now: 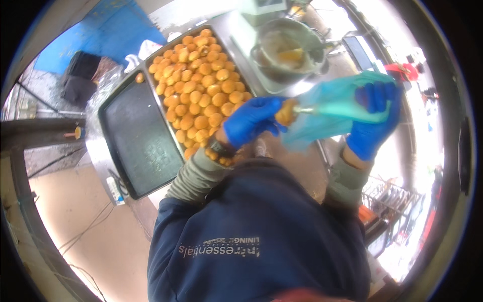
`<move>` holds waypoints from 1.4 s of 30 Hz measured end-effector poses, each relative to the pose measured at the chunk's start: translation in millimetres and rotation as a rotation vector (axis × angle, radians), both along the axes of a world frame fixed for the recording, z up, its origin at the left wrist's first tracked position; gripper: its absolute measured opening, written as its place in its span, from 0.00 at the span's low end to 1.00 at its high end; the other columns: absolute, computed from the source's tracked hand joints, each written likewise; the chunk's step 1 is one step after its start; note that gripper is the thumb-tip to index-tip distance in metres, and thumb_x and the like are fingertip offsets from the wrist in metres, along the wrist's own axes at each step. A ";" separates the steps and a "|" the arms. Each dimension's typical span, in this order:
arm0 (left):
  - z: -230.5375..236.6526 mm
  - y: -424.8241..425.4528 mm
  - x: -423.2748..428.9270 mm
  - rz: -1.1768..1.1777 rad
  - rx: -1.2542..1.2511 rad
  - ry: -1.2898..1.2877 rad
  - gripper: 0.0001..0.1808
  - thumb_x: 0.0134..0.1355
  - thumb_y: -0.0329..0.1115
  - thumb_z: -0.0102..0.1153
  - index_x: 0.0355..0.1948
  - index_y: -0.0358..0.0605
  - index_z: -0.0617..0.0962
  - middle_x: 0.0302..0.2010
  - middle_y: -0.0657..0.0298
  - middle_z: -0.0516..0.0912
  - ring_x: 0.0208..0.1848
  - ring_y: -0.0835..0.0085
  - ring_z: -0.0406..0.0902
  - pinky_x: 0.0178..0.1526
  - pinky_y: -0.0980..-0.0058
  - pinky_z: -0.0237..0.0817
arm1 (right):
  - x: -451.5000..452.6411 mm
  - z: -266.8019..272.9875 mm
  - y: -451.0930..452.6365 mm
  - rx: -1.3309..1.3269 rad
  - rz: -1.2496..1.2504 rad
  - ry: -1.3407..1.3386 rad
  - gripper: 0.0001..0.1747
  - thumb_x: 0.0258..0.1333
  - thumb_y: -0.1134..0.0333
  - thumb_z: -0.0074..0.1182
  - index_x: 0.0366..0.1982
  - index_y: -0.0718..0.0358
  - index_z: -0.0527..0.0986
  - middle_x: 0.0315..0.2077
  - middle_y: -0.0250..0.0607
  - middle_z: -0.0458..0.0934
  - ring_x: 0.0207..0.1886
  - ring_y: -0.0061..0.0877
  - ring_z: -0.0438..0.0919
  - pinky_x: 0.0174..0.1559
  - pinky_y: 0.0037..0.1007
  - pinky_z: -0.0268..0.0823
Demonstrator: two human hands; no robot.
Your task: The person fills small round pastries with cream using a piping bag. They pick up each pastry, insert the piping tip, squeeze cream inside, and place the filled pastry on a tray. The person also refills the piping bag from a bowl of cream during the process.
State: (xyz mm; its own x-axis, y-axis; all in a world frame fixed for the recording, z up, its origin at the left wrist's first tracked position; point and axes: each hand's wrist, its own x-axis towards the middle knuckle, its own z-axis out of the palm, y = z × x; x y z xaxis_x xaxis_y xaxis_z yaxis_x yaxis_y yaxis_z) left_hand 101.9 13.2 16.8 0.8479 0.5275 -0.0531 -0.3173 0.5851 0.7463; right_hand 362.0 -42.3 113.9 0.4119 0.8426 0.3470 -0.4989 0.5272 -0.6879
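Note:
My left hand [253,121], in a blue glove, holds a small golden-brown pastry puff [286,112] between thumb and fingers. A metal piping nozzle [305,110] meets the puff's right side; whether its tip is inside cannot be made out. My right hand [373,117], gloved alike, grips the filled end of a translucent green piping bag [332,107], whose loose film hangs around the nozzle. Left of my hands, a large metal baking tray [247,81] is heaped with similar round puffs [203,100].
A dark baking tray [141,136] lies farther left, with one puff [139,77] in its upper corner. A metal pot [288,49] with a yellowish utensil inside stands at the back. A clear plastic bag [107,88] lies by the dark tray's edge. Cutlery fills a wire rack [390,196] at lower right.

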 end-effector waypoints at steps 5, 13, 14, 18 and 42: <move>5.4 -2.0 -3.0 0.031 -0.043 0.018 0.29 0.73 0.46 0.54 0.67 0.37 0.72 0.51 0.59 0.82 0.42 0.74 0.82 0.45 0.76 0.75 | -12.9 9.6 -3.9 -0.069 -0.072 0.048 0.18 0.78 0.57 0.36 0.29 0.53 0.64 0.20 0.27 0.59 0.21 0.19 0.58 0.29 0.27 0.53; 15.1 -1.5 -3.4 0.001 -0.012 0.059 0.33 0.71 0.47 0.57 0.68 0.34 0.70 0.56 0.57 0.81 0.48 0.70 0.82 0.46 0.75 0.76 | -5.0 4.7 -2.6 0.111 0.097 0.014 0.17 0.77 0.61 0.36 0.28 0.53 0.66 0.19 0.26 0.60 0.21 0.17 0.59 0.26 0.24 0.51; 16.7 -2.1 -3.9 0.005 0.027 0.049 0.32 0.71 0.45 0.57 0.69 0.35 0.70 0.55 0.57 0.81 0.48 0.69 0.82 0.46 0.75 0.76 | -3.2 3.5 -3.0 0.110 0.082 -0.001 0.17 0.77 0.61 0.36 0.28 0.53 0.66 0.19 0.25 0.60 0.21 0.17 0.59 0.25 0.25 0.51; 22.7 -3.0 -6.1 0.023 0.140 0.115 0.32 0.69 0.40 0.61 0.70 0.36 0.69 0.54 0.56 0.83 0.49 0.68 0.83 0.48 0.75 0.76 | 0.6 4.8 -3.8 0.102 0.075 -0.012 0.17 0.77 0.61 0.36 0.28 0.53 0.67 0.18 0.25 0.60 0.20 0.17 0.60 0.25 0.25 0.51; 21.4 2.2 2.0 0.022 0.153 0.125 0.35 0.63 0.29 0.68 0.70 0.37 0.70 0.54 0.53 0.83 0.52 0.65 0.84 0.52 0.68 0.78 | -3.2 18.4 -1.0 0.063 0.054 0.002 0.22 0.78 0.63 0.37 0.21 0.52 0.64 0.16 0.25 0.56 0.18 0.16 0.55 0.24 0.25 0.47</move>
State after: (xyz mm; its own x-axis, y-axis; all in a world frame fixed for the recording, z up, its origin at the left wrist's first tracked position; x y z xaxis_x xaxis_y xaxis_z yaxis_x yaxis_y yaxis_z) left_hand 104.0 15.4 38.2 0.8279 0.5559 -0.0749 -0.2281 0.4557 0.8604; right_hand 358.8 -43.3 132.3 0.3674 0.8401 0.3990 -0.5287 0.5416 -0.6536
